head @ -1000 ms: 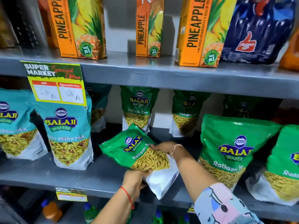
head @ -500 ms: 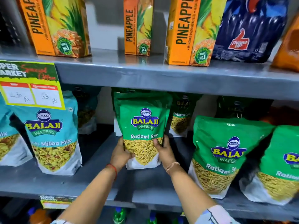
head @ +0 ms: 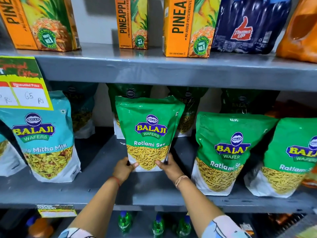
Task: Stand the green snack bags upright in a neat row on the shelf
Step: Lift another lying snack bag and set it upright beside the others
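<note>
Upright, green Balaji "Ratlami Sev" bag [head: 149,131], both hands gripping base

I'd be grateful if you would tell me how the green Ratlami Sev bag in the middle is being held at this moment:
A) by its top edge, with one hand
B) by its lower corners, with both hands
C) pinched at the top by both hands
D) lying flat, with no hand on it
B: the left hand and the right hand each grip a lower corner of the upright green bag on the shelf.
</note>
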A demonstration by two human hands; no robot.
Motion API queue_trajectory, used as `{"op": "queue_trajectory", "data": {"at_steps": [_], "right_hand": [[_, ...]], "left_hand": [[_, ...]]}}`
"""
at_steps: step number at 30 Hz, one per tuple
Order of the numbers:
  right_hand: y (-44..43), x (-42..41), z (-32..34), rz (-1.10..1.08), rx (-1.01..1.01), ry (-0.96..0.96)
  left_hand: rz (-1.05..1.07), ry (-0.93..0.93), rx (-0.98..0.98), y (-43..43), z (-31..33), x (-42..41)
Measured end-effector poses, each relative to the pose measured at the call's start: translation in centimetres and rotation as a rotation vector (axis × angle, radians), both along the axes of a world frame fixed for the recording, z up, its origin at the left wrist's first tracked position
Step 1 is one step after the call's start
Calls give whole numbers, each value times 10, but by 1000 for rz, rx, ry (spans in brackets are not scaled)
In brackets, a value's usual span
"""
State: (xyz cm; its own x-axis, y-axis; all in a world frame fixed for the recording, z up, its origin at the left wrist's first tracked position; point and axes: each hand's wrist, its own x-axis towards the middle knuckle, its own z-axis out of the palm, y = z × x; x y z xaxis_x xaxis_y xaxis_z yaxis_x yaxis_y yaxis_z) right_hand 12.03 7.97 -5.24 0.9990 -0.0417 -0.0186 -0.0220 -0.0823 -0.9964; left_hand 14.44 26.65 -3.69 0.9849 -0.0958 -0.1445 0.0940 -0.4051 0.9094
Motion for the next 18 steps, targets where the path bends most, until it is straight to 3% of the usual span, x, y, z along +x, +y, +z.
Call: {"op": "queue_trajectory", "data": {"at_steps": [13,18], "right_hand": [[4,-60,-6,-66,-160,-1],[3,-68,-4,-48,-182,27]], "left_hand": [[-117,-38,146,11,0,-57],[-107,-34,102,11,4,-69]]}}
